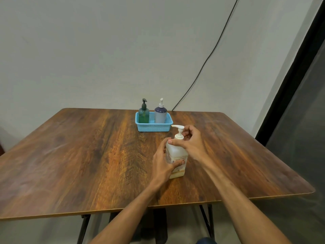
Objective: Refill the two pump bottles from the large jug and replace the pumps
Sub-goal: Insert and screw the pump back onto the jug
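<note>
While the jug [176,152] stands on the table [88,155] just right of frame centre, the left hand [162,161] wraps its body, fingers curled round it, and the right hand [191,143] pinches its pump [179,132] at the collar. Above them, a basket [153,128] holds the green bottle [143,116] and the purple bottle [160,116], pumps on.

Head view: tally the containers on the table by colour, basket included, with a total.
Green bottle: 1
Purple bottle: 1
White jug: 1
Blue basket: 1
Total: 4
</note>
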